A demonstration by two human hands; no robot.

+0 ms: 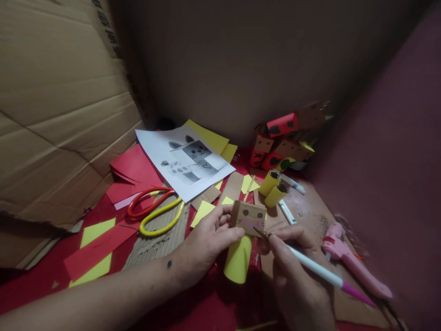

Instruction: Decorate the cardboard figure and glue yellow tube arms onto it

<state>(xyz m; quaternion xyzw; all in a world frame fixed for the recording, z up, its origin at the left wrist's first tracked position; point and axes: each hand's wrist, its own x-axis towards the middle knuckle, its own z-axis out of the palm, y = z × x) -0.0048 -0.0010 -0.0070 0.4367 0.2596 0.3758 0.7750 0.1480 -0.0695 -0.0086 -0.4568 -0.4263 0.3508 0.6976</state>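
My left hand is closed on a cardboard animal figure, its thumb across the lower left of the brown box head. Two dark eyes, whiskers and pink marks are drawn on that head. Below it hangs a yellow paper-covered tube, which forms the body. My right hand grips a felt-tip pen with a white barrel and magenta end. A thin dark tip at its fingers points at the right whiskers; whether it touches the cardboard I cannot tell.
Red-and-yellow-handled scissors lie left, by a printed animal picture. Yellow tubes and white markers lie beyond the hands. A pink glue gun is at right, finished figures behind. Cardboard stands left.
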